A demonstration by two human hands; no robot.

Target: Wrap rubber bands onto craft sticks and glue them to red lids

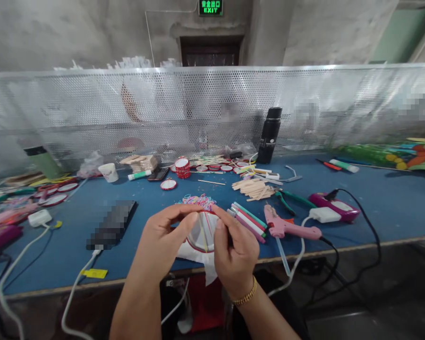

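Observation:
Near the table's front edge, a round red-rimmed disc (197,236) is held between my two hands. It has a pale, greyish face, with a thin stick (204,238) and a red line running across it. My left hand (168,238) pinches the upper left of the rim between thumb and fingers. On the other side, my right hand (235,243) is closed at the upper right rim, its curled fingers hiding part of the disc. White tissue-like material (189,253) lies under the disc. Just beyond the fingertips sits a heap of multicoloured strings (200,200).
To the right are marker pens (248,222), a pink glue gun (290,229), wooden sticks (253,189) and green-handled pliers (286,203). A phone (113,224) with a cable lies left. Behind stand stacked red-rimmed discs (182,168), a paper cup (108,173) and a black bottle (269,137).

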